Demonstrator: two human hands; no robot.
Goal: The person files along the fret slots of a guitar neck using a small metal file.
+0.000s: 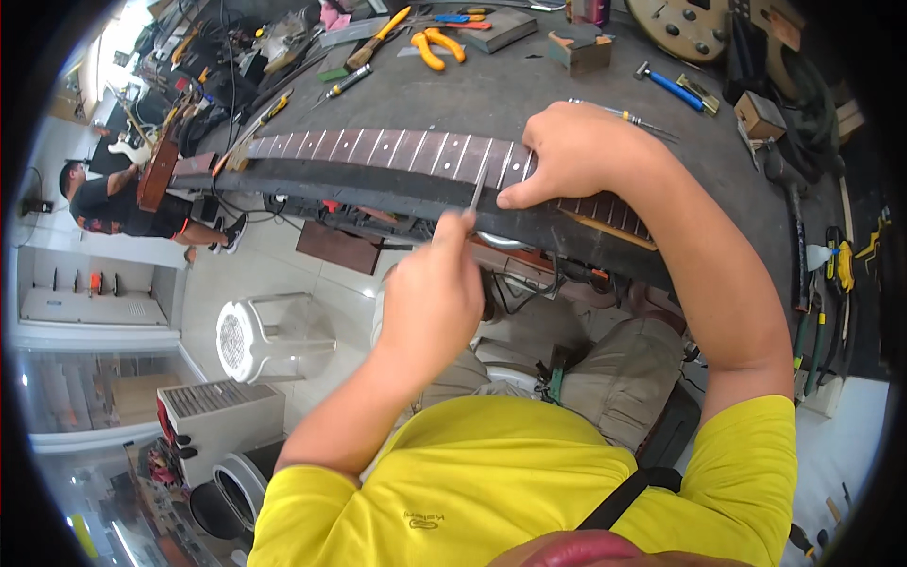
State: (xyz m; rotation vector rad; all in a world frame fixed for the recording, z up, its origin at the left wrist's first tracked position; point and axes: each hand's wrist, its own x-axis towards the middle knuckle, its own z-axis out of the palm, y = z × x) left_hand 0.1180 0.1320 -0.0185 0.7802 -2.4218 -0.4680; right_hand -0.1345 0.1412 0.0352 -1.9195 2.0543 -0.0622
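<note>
A guitar neck (378, 151) with a dark fretboard, metal frets and pale dot inlays lies across the near edge of the bench. My right hand (590, 146) is closed over its right part, thumb at the near edge and fingers on the far side. In my left fist (435, 293) is a slim metal file (480, 184). Its narrow blade points up and away, meeting the fretboard's near edge just left of my right thumb. My fingers cover the file's grip end.
Orange-handled pliers (435, 47), a brush (378, 38), a blue-handled tool (673, 87) and a block (579, 49) lie on the dark bench (453, 99). A guitar body (685, 24) is at far right. A white stool (269, 335) stands below left; another person (118, 203) is farther left.
</note>
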